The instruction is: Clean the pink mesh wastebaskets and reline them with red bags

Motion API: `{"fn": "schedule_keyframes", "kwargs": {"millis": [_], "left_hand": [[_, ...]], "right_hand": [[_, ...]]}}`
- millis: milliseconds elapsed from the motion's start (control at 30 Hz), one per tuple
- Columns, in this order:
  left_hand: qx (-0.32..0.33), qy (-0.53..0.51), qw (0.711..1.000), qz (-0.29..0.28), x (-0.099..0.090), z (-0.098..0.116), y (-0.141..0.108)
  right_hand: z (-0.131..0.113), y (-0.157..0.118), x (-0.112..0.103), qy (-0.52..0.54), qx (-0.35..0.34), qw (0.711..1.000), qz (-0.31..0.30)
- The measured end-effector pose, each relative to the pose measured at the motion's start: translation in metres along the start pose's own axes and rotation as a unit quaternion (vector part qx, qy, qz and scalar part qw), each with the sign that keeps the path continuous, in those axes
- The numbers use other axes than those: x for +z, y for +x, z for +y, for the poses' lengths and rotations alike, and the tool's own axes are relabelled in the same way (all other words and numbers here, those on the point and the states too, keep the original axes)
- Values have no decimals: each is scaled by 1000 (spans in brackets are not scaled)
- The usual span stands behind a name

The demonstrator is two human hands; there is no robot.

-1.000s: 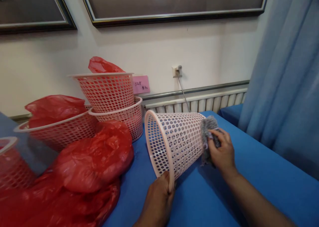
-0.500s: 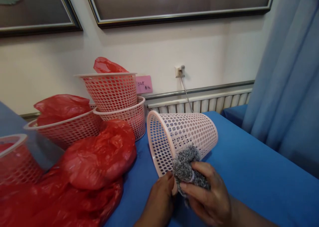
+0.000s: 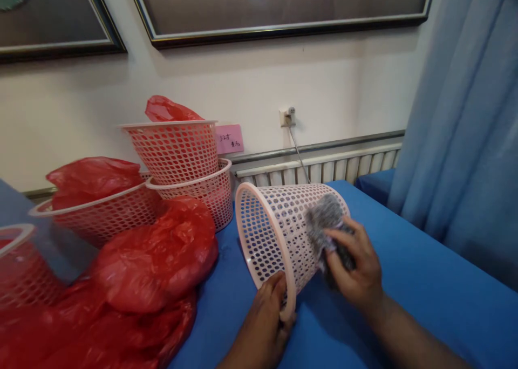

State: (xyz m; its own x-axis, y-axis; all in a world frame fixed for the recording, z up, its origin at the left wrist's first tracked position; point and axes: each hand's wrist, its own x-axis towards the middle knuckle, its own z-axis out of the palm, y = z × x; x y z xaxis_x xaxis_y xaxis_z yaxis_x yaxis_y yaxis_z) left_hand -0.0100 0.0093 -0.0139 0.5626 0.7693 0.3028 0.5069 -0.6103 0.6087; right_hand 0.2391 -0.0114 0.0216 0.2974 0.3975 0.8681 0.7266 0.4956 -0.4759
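A pale pink plastic wastebasket [image 3: 289, 212] with round holes lies on its side on the blue-covered surface, its mouth turned to the left. My left hand [image 3: 265, 318] grips the lower part of its rim, fingers inside the mouth. In my right hand [image 3: 356, 266] is a grey fuzzy cloth [image 3: 326, 218], pressed against the outer side of the wastebasket toward its base. The cloth and right fingers are slightly blurred. To the left of my left hand lie crumpled red plastic bags [image 3: 157, 255].
More pink baskets with red bags stand at the left, including an upper basket [image 3: 176, 150] stacked on a lower basket [image 3: 220, 191]. A radiator [image 3: 335, 169] and a socket with a plug [image 3: 287, 117] are at the wall. A blue curtain [image 3: 457, 142] hangs at the right.
My right hand has slid the cloth from near the rim up and right along the wastebasket's side, toward its base. My left hand still holds the rim.
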Motion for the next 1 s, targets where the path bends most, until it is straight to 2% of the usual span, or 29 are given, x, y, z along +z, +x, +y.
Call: {"fn": "schedule_keyframes", "kwargs": {"millis": [67,133,233,333,400,467,567,633,667,733,800,867,933,1000], "left_hand": [[36,-8,999,19,0,1,-5],[59,-48,996,45,-2,4,-7],[82,-107,990,51,-8,9,-3],[74,-142,986,40,-18,8,5],[35,-175,983,40,-27,3,9],[-30,-241,968,66,-35,-2,11],[-144,-334,916,171,-49,-4,12],[-193,-328,893,241,-58,-1,13],[-207,-310,888,268,-62,1,14],[-219,-273,884,311,-69,3,15],[-226,-253,876,344,-76,3,15],[-239,-244,872,350,-82,1,15],[-255,-234,876,336,-89,0,15],[-269,-218,879,329,-96,1,15]], "right_hand": [[-26,-11,2,28,-115,990,-80],[-43,-18,3,58,-175,975,-122],[-53,-23,4,81,-212,966,-124],[-47,-19,2,52,-238,963,-112],[-33,-11,-2,6,-212,974,-85],[-11,1,-5,-49,-138,989,-35],[27,18,-8,-88,24,995,39],[43,25,-10,-57,116,990,63],[45,26,-12,-32,140,987,65],[41,25,-17,20,132,990,41],[29,23,-25,63,75,995,-17],[20,23,-32,93,33,993,-69],[22,28,-35,99,45,991,-80],[34,35,-34,92,104,989,-60]]}}
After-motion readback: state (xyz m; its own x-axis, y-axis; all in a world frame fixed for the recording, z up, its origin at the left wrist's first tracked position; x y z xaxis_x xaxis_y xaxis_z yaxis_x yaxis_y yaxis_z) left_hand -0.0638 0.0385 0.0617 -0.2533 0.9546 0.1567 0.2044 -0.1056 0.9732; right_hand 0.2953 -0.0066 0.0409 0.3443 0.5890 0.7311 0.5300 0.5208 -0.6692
